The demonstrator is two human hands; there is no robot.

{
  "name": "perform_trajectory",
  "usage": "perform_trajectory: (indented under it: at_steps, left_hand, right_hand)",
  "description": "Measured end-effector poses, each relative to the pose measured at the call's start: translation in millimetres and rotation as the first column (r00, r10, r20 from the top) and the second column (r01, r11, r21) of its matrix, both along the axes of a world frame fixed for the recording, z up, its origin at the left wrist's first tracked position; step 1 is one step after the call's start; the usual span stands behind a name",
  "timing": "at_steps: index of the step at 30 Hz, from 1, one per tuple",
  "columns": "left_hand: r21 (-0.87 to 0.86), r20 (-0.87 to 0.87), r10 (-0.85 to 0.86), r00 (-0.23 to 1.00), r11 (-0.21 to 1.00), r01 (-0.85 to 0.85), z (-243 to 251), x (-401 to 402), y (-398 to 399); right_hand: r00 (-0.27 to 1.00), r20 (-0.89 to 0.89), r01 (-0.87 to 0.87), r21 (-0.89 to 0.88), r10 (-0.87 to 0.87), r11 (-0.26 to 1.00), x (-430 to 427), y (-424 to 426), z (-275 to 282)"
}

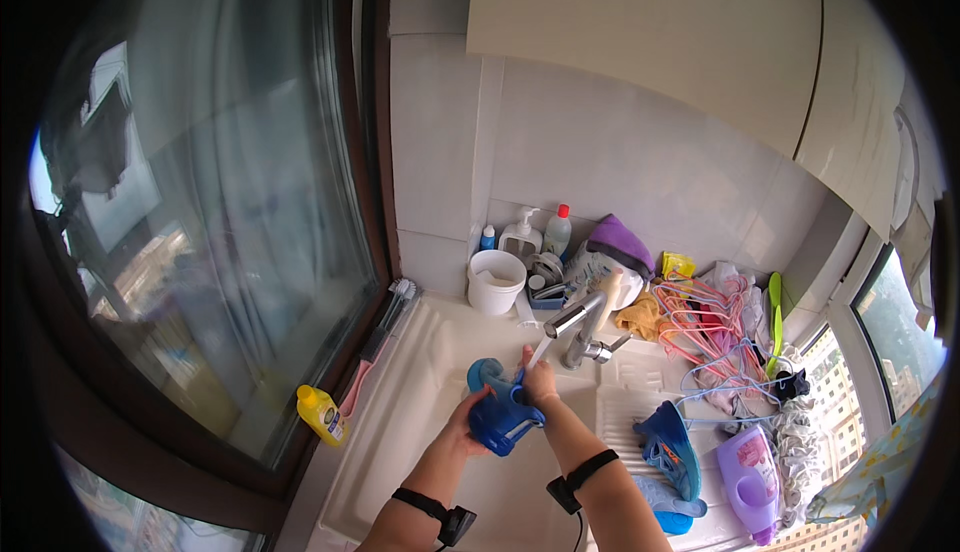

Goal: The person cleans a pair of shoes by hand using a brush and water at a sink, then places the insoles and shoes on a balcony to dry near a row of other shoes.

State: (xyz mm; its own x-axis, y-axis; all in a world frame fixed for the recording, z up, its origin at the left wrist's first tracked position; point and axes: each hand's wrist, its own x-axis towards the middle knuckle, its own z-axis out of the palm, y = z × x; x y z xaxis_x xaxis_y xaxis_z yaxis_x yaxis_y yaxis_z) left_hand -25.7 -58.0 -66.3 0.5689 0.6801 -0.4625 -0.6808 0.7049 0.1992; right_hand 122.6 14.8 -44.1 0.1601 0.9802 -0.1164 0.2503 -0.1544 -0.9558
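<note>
Over the basin of a white laundry sink [405,432], a small blue shoe [501,415] is held tilted. My left hand [466,426] grips it from the left side. At its right side, my right hand [537,381] holds the shoe, with some fingers hidden behind it. Water runs from a chrome faucet [576,319] onto the right hand and the shoe. On the ribbed washboard part to the right rests another blue shoe [671,447], beside a light-blue insole [667,498].
A purple detergent bottle [750,481] lies at the right. Pink and blue hangers [712,319] are heaped behind it. A white bucket [496,282] and several bottles line the back wall. A yellow bottle [322,413] and a pink-handled brush [364,379] lie along the left ledge.
</note>
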Motion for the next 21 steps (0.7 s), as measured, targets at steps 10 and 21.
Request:
perform_trajectory:
  at_steps: [10,21]
  left_hand:
    - [0.004,0.126,-0.073,0.989,0.997,0.073,-1,19,11]
    - [-0.177,0.028,0.176,0.984,0.97,-0.168,16,30,22]
  right_hand:
    - [0.939,0.331,-0.09,-0.039,0.098,0.995,22,13,12]
    - [0.961,0.142,-0.263,0.218,0.236,0.94,39,-14,37]
